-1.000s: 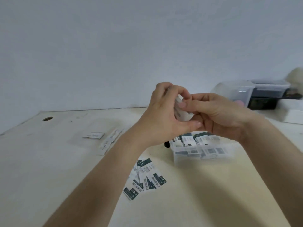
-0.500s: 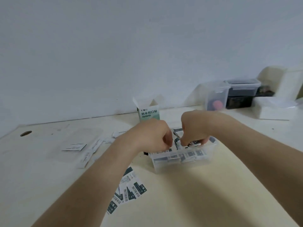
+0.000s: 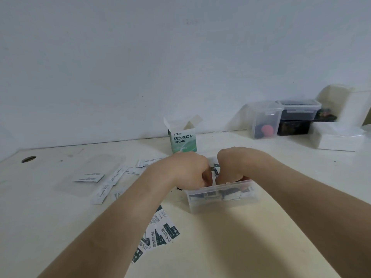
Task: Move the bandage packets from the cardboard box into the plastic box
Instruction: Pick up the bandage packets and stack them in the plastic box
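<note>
Cream tabletop [image 3: 230,249] fills the near view, w/ a fan of printed loose packets [image 3: 161,234] lying just beside the left forearm. Next back, the plastic box [image 3: 220,203] sits open, bandage packets [image 3: 230,193] piled inside. Both hands are at its mouth: left hand [image 3: 190,171] & right hand [image 3: 233,165], knuckles up, fingers curled down into the box, nearly touching each other. A scrap of packet shows between them, but the fingertips are hidden, so can't tell if either hand pinches anything or has let go. Plain white packets [image 3: 90,177] lie scattered off to the left. Behind the hands the cardboard box [image 3: 183,141] stands upright, flaps open, contents not visible. Far right by the wall: lidded containers [image 3: 267,121].

Change: 1 s ago both hands were raised above the plastic box, working a small white bundle betw. the fingertips. Half a sec ago they'd dropped to the box, and they're at its mouth now. Prob. meaning: that batch is being put in, deposit step about done. Cardboard box was hidden behind the raised hands then, now in plain view. Packets left on the table suggest more to move.
</note>
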Action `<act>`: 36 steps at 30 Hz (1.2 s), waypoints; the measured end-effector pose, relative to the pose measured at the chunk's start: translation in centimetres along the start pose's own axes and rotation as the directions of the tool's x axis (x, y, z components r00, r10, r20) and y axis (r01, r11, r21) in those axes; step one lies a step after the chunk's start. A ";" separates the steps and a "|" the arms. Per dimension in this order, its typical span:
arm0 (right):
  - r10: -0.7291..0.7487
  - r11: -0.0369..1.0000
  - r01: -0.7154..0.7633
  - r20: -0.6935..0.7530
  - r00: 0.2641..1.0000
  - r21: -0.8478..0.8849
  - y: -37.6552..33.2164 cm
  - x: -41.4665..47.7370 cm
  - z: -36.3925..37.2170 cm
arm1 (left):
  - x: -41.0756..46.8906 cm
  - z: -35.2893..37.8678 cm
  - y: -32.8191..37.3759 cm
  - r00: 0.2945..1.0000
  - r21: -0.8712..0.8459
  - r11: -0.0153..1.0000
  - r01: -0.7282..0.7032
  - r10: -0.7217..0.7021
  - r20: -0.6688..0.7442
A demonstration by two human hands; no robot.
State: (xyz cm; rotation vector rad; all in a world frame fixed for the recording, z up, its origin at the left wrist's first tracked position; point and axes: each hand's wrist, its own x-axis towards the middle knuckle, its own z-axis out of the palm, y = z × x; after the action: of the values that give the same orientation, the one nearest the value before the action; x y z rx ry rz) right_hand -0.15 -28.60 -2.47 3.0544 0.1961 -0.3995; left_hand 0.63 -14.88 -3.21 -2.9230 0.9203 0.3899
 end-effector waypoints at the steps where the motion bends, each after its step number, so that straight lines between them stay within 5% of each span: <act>1: -0.001 1.000 0.001 0.000 1.000 -0.001 0.0 0.0 0.0 | 0.0 0.0 -0.1 1.000 0.003 1.000 -0.003 0.003 -0.003; 29: 0.069 0.934 -0.073 0.024 0.997 0.350 1.0 0.9 -0.2 | 0.0 -0.4 -0.1 1.000 -0.062 0.998 -0.026 0.027 0.015; 36: 0.053 0.955 -0.054 0.011 0.999 0.291 0.8 0.5 -0.4 | 0.3 -0.2 -0.2 1.000 -0.059 0.998 -0.023 0.024 0.014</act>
State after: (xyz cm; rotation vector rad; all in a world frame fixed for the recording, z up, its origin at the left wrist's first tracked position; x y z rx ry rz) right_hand 0.56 -29.30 -2.22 3.3382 0.0571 -0.4682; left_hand 1.07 -14.90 -3.10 -2.9604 0.9585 0.4471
